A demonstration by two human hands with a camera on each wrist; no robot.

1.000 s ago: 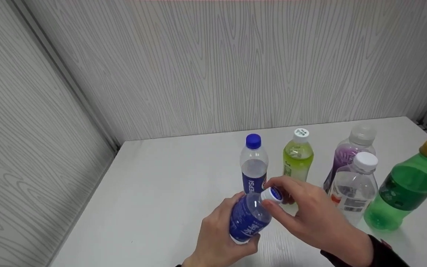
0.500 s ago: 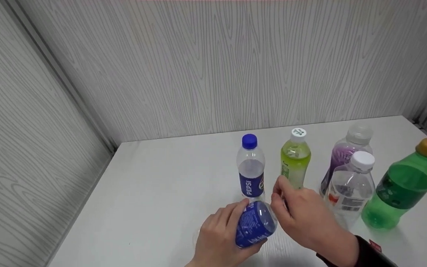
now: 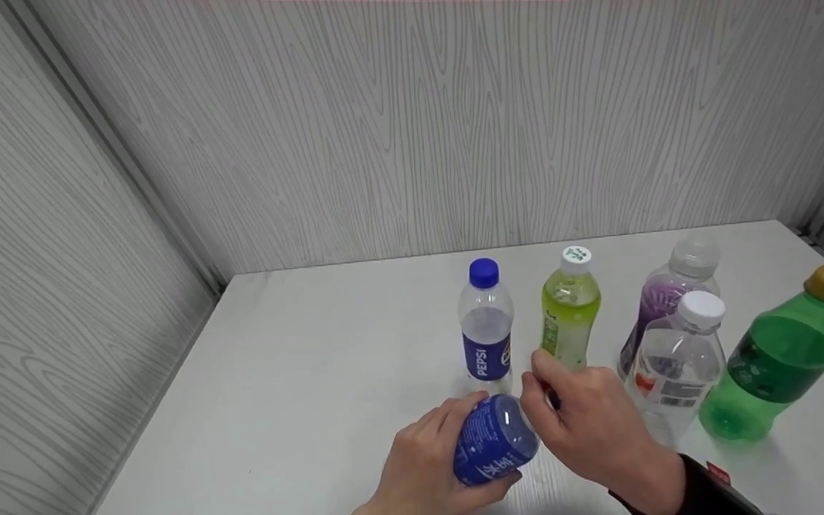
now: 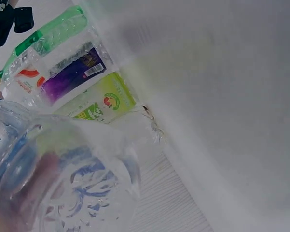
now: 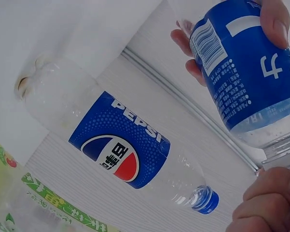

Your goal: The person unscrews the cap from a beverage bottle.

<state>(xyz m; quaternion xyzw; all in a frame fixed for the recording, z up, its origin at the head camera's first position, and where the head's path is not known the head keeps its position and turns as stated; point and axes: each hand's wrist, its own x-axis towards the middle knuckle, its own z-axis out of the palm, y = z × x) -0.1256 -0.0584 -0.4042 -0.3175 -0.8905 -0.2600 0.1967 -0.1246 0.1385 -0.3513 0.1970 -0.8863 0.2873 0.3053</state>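
Note:
My left hand (image 3: 423,454) grips a clear plastic bottle (image 3: 487,443) with a blue label around its body. The bottle leans over, its neck towards my right hand (image 3: 591,415). Curled fingers of that hand close around the bottle's cap, which they hide in the head view. In the right wrist view the blue label (image 5: 246,72) shows up close, with the right-hand fingers (image 5: 268,205) at the neck end. The bottle's clear ridged base (image 4: 91,193) fills the lower left of the left wrist view.
Just behind the hands stands a Pepsi bottle (image 3: 486,322) with a blue cap. To its right are a yellow-green bottle (image 3: 571,304), a purple-labelled bottle (image 3: 659,297), a clear white-capped bottle (image 3: 677,365) and a green bottle (image 3: 777,357). Grey wood-grain panels (image 3: 412,129) wall the table.
My right thumb and fingers have closed over the white cap, which showed a second ago. The held bottle has tipped further right and come slightly lower. The standing bottles stay put.

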